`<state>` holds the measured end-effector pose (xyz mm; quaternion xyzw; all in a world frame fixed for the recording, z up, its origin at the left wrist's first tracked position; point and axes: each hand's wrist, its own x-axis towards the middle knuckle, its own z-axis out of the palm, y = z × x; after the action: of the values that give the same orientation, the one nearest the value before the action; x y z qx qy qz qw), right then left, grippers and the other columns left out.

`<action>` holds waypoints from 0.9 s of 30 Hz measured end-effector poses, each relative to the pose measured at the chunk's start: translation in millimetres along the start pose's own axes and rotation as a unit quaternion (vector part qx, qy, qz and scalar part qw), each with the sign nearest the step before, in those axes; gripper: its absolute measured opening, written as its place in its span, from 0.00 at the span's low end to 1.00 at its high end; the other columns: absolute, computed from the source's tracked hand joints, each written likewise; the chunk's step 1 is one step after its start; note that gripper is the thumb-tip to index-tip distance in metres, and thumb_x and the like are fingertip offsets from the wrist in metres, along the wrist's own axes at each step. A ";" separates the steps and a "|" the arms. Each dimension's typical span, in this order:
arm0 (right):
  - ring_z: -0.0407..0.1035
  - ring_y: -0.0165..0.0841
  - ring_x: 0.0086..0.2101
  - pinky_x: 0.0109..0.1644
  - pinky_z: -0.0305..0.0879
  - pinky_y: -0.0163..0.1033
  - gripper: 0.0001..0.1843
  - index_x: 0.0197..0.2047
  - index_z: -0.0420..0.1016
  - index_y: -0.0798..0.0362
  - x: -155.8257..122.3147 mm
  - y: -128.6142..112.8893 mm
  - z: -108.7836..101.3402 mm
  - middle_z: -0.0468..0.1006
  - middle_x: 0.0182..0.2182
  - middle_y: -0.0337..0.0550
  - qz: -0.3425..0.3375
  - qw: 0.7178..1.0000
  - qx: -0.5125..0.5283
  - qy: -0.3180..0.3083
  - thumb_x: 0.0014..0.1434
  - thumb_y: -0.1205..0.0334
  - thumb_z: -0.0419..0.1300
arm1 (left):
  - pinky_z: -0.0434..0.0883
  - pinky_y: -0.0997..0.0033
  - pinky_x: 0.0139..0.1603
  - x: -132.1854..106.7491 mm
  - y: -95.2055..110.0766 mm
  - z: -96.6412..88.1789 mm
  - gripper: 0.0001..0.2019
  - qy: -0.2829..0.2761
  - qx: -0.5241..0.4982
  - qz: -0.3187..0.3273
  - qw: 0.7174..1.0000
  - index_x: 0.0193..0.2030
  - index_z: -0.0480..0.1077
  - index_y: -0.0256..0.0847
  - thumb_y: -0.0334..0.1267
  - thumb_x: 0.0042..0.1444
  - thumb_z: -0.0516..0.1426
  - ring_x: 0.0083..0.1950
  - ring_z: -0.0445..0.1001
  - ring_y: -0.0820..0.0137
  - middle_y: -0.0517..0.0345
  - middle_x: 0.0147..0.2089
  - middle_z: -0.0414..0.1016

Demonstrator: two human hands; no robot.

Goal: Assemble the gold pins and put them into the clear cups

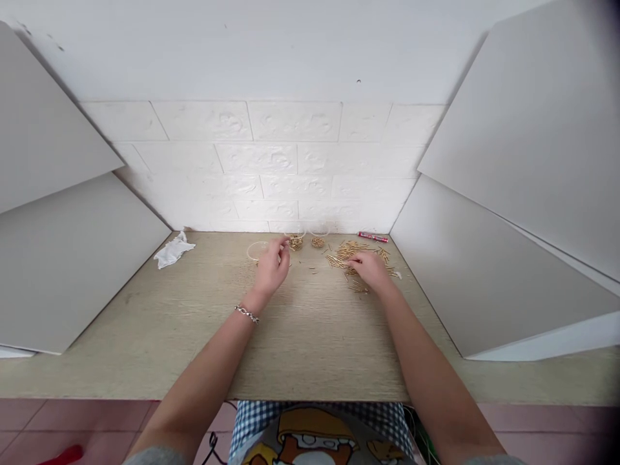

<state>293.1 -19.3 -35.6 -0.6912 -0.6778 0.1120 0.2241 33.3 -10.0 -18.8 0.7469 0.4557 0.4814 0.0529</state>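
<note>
My left hand (274,263) is raised over the table with its fingers curled in a pinch; anything between the fingertips is too small to make out. Just beyond it stands a clear round cup with gold pieces (296,243) inside. A second clear cup holds a smaller heap of gold pieces (318,243). Partly behind the left hand is a clear round dish (256,251). To the right, my right hand (371,268) pinches at the edge of a loose pile of thin gold sticks (355,248). What its fingertips hold cannot be made out.
A pink and red tube (372,237) lies behind the pile, near the wall. At the left is a crumpled white tissue (174,250). Grey panels (513,258) flank the wooden table (314,349) on both sides, and a white brick-patterned wall (271,161) closes the back.
</note>
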 end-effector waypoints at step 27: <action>0.62 0.34 0.51 0.55 0.56 0.38 0.22 0.50 0.67 0.56 59.7 -100.0 -24.2 0.68 0.51 0.48 -0.198 0.975 0.096 0.013 0.52 0.73 0.47 | 0.56 0.71 0.26 27.6 -7.2 -73.3 0.27 -0.299 0.257 -0.178 0.902 0.22 0.70 0.41 0.58 0.55 0.42 0.28 0.69 0.66 0.53 0.26 0.74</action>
<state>218.9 33.9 40.5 -0.5197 -0.7844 0.1210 0.3162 -24.1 -12.0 34.9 0.7499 0.6516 0.0841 0.0777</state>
